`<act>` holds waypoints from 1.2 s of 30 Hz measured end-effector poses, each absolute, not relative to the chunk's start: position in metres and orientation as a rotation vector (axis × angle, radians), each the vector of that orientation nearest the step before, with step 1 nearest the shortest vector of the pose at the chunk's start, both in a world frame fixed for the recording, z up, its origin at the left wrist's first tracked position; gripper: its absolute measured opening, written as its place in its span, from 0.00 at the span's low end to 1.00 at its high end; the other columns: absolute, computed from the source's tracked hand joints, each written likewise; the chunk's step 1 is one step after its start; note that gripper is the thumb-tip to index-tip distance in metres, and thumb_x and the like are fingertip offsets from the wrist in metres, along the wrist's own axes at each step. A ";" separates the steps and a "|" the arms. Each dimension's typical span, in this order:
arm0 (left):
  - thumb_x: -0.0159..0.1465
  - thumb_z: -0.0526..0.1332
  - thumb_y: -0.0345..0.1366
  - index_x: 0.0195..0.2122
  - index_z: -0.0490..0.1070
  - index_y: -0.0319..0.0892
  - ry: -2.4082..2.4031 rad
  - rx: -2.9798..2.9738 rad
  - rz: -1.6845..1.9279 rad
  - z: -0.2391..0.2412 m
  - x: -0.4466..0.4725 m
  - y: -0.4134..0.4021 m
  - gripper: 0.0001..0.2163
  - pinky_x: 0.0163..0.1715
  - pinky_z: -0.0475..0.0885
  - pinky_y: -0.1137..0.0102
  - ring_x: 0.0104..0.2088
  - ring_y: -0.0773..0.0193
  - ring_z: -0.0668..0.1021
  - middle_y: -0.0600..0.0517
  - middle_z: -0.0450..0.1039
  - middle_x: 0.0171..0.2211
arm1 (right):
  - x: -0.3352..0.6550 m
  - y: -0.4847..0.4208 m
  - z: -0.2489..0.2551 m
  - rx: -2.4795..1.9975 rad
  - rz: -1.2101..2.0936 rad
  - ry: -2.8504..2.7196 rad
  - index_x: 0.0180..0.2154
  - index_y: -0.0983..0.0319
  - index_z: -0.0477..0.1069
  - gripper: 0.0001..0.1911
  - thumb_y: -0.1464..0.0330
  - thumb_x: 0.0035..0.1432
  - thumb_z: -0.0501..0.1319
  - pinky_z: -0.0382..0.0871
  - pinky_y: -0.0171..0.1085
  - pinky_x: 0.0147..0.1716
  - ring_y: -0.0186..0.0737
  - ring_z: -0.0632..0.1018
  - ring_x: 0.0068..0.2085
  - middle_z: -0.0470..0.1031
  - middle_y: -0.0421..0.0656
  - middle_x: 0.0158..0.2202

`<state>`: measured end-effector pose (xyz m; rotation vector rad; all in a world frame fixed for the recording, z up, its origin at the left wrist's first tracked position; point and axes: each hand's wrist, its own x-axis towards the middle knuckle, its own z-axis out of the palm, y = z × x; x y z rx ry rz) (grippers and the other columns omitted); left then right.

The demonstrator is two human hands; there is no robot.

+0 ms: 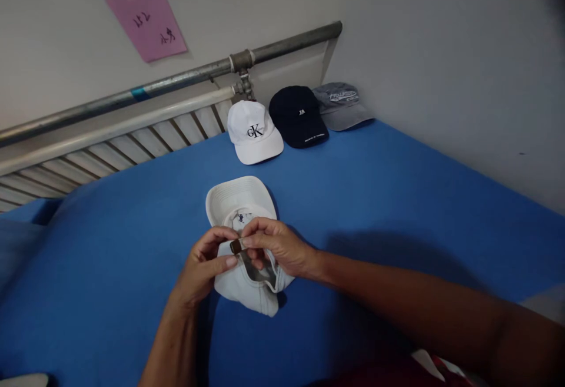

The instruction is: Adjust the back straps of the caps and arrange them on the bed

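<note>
A white cap (236,198) lies upside down on the blue sheet, its brim pointing away from me. My left hand (203,266) and my right hand (278,245) meet over the cap's back. Both pinch the back strap, where a small brown buckle (235,246) shows between the fingertips. My right fingers curl over the rear opening and hide part of the strap.
Three more caps sit in a row by the wall: a white cap with black letters (253,131), a black cap (299,116) and a grey cap (342,104). A metal bed rail (176,78) runs along the back left. A pink paper note (145,19) hangs on the wall. The blue mattress (397,198) spreads all round.
</note>
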<state>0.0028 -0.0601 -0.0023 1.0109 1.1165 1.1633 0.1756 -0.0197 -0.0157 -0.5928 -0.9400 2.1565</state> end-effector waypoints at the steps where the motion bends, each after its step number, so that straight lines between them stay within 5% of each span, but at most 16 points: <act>1: 0.43 0.73 0.30 0.32 0.78 0.44 1.124 1.047 1.167 -0.003 0.002 -0.060 0.13 0.35 0.71 0.73 0.34 0.63 0.75 0.52 0.76 0.32 | 0.176 -0.020 -0.016 -0.591 2.148 -0.945 0.29 0.63 0.70 0.09 0.68 0.46 0.67 0.61 0.27 0.15 0.27 0.69 0.16 0.69 0.33 0.17; 16: 0.49 0.72 0.38 0.30 0.79 0.45 1.170 0.938 1.164 0.000 0.005 -0.062 0.08 0.29 0.69 0.75 0.28 0.67 0.75 0.54 0.78 0.28 | 0.180 -0.017 -0.015 -0.594 2.152 -0.962 0.31 0.64 0.71 0.05 0.72 0.47 0.64 0.66 0.29 0.20 0.29 0.73 0.21 0.72 0.36 0.21; 36: 0.46 0.74 0.37 0.27 0.77 0.42 1.137 0.862 1.145 0.004 0.003 -0.062 0.10 0.23 0.68 0.76 0.22 0.69 0.74 0.54 0.77 0.23 | 0.191 -0.010 -0.010 -0.625 2.062 -1.276 0.34 0.62 0.67 0.08 0.72 0.50 0.64 0.66 0.28 0.19 0.28 0.72 0.18 0.73 0.34 0.21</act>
